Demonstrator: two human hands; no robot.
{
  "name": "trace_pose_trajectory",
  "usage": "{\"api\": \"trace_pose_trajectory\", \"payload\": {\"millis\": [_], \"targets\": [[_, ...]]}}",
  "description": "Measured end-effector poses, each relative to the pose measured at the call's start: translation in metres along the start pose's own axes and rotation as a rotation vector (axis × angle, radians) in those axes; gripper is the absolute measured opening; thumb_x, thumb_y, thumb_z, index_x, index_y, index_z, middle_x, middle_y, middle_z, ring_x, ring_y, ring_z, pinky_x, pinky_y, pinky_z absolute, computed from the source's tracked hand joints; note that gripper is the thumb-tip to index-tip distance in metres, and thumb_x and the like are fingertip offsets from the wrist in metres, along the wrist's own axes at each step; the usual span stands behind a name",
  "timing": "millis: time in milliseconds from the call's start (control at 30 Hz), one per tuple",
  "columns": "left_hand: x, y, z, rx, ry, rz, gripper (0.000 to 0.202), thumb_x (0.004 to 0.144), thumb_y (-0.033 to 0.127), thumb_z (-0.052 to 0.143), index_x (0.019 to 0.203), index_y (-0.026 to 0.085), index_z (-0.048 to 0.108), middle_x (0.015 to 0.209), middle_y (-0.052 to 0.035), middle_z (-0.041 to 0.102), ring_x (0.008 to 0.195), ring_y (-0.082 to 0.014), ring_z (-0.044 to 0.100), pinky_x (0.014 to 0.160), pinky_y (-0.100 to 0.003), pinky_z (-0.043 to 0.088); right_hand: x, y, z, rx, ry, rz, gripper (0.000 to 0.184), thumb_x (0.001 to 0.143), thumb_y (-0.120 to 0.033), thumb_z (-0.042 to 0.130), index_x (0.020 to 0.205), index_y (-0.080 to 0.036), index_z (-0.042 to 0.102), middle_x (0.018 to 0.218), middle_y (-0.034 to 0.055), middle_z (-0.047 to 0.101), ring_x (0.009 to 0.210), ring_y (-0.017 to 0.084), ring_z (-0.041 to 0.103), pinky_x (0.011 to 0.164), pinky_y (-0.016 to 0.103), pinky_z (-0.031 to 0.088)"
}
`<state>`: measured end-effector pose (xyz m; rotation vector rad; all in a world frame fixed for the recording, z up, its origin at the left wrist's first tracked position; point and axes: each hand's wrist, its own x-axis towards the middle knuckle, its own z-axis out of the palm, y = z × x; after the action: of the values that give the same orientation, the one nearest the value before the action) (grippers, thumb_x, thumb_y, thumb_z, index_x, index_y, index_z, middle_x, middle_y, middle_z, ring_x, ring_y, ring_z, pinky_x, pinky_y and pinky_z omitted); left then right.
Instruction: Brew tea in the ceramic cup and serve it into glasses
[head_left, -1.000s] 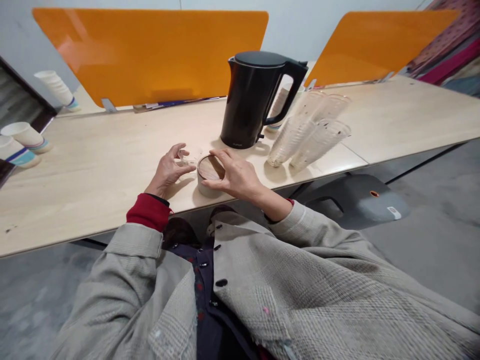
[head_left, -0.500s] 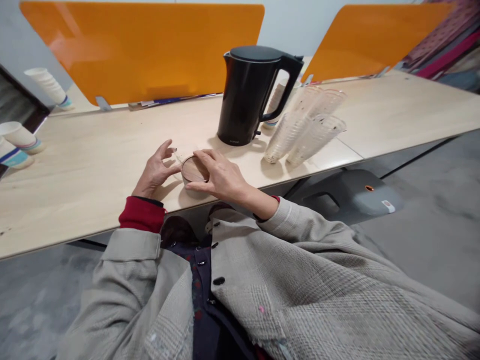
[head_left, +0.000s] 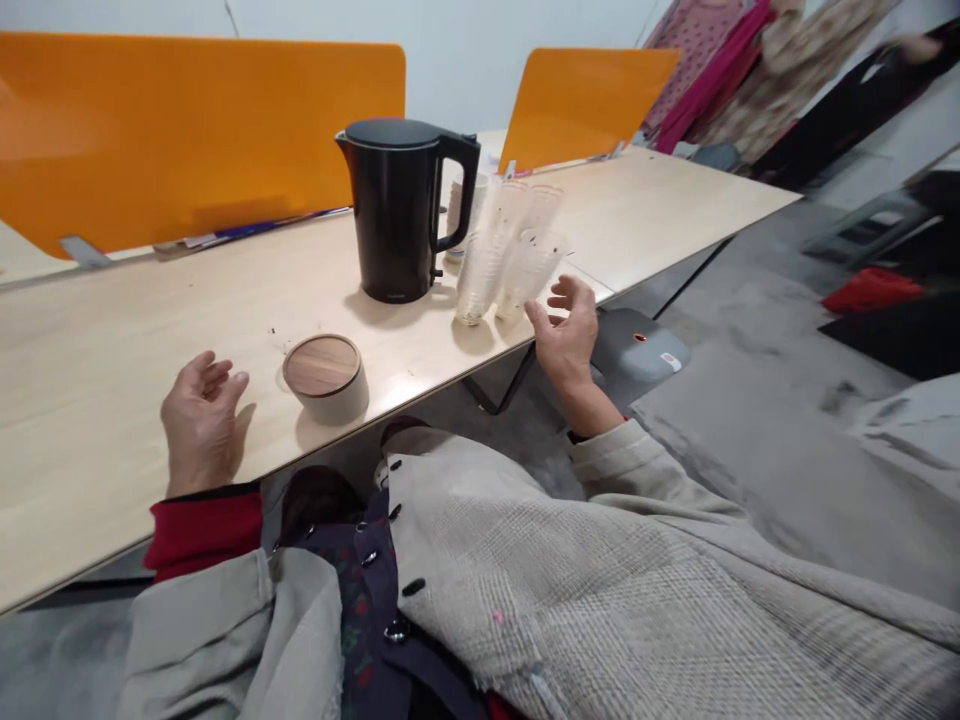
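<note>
Partly hidden, white paper cups (head_left: 455, 205) stand behind the tall black kettle's (head_left: 394, 220) handle, beyond the right hand (head_left: 568, 325). Past the left hand (head_left: 201, 425), a small clear thing (head_left: 283, 348) is hard to make out. Both hands are up, fingers half bent, thumbs apart, holding nothing. A round cream tub (head_left: 337, 405) with a brown wood lid (head_left: 324, 365) sits just right of the left fingers. Stacked clear plastic cups (head_left: 487, 265) lean near the right fingers; touching, I can't tell. The pale wood worktop's (head_left: 97, 390) front edge runs under both hands.
</note>
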<state>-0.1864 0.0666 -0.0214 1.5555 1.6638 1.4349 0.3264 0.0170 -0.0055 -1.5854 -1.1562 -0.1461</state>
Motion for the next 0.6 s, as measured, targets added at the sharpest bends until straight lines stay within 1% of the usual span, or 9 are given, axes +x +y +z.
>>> {"api": "trace_pose_trajectory", "payload": {"millis": [67, 100, 167, 267, 433, 500, 600], "targets": [[-0.002, 0.012, 0.002, -0.024, 0.037, -0.062, 0.072, 0.083, 0.031, 0.084, 0.15, 0.009, 0.067, 0.137, -0.0203, 0.078, 0.123, -0.0271, 0.076, 0.119, -0.052, 0.058, 0.01, 0.027, 0.011, 0.039, 0.025, 0.076, 0.078, 0.084, -0.072, 0.076, 0.143, -0.025, 0.059, 0.133, 0.0139, 0.068, 0.113, 0.031, 0.07, 0.089, 0.052, 0.065], [-0.003, 0.019, 0.003, -0.026, 0.04, -0.08, 0.072, 0.082, 0.028, 0.085, 0.149, 0.009, 0.069, 0.137, -0.0203, 0.078, 0.123, -0.027, 0.076, 0.12, -0.052, 0.058, 0.014, 0.035, 0.017, 0.049, 0.024, 0.103, 0.08, 0.079, -0.073, 0.08, 0.14, -0.025, 0.059, 0.132, 0.0137, 0.068, 0.112, 0.032, 0.07, 0.091, 0.053, 0.064], [-0.004, 0.028, 0.003, -0.018, 0.034, -0.097, 0.071, 0.082, 0.025, 0.084, 0.15, 0.008, 0.069, 0.137, -0.0215, 0.078, 0.123, -0.0274, 0.076, 0.12, -0.053, 0.058, 0.019, 0.044, 0.028, 0.05, 0.013, 0.137, 0.082, 0.073, -0.073, 0.084, 0.135, -0.024, 0.06, 0.13, 0.0127, 0.069, 0.11, 0.031, 0.069, 0.097, 0.055, 0.062], [-0.004, 0.033, 0.004, -0.009, 0.025, -0.112, 0.07, 0.083, 0.023, 0.084, 0.149, 0.006, 0.069, 0.137, -0.0226, 0.078, 0.125, -0.0283, 0.076, 0.122, -0.054, 0.057, 0.024, 0.044, 0.041, 0.024, 0.018, 0.177, 0.083, 0.069, -0.076, 0.086, 0.128, -0.025, 0.06, 0.126, 0.0112, 0.07, 0.107, 0.031, 0.069, 0.104, 0.058, 0.059], [-0.003, 0.031, 0.004, -0.002, 0.024, -0.131, 0.067, 0.084, 0.022, 0.084, 0.147, 0.007, 0.07, 0.134, -0.0204, 0.079, 0.124, -0.0275, 0.077, 0.124, -0.054, 0.055, 0.029, 0.039, 0.05, 0.0, 0.018, 0.261, 0.082, 0.066, -0.079, 0.087, 0.121, -0.026, 0.056, 0.123, 0.0106, 0.072, 0.106, 0.031, 0.069, 0.104, 0.057, 0.058], [-0.003, 0.031, 0.004, -0.004, 0.02, -0.127, 0.066, 0.084, 0.023, 0.084, 0.147, 0.008, 0.07, 0.134, -0.0194, 0.079, 0.124, -0.027, 0.077, 0.125, -0.054, 0.055, 0.03, 0.039, 0.052, -0.009, 0.011, 0.282, 0.078, 0.066, -0.078, 0.088, 0.116, -0.027, 0.055, 0.119, 0.0095, 0.072, 0.105, 0.031, 0.068, 0.104, 0.057, 0.058], [-0.004, 0.031, 0.004, -0.003, 0.005, -0.128, 0.067, 0.084, 0.024, 0.083, 0.147, 0.008, 0.07, 0.132, -0.0193, 0.079, 0.124, -0.0274, 0.077, 0.125, -0.055, 0.055, 0.032, 0.037, 0.054, -0.053, 0.004, 0.304, 0.07, 0.068, -0.07, 0.09, 0.109, -0.027, 0.053, 0.109, 0.0068, 0.071, 0.102, 0.031, 0.067, 0.102, 0.057, 0.057]]}}
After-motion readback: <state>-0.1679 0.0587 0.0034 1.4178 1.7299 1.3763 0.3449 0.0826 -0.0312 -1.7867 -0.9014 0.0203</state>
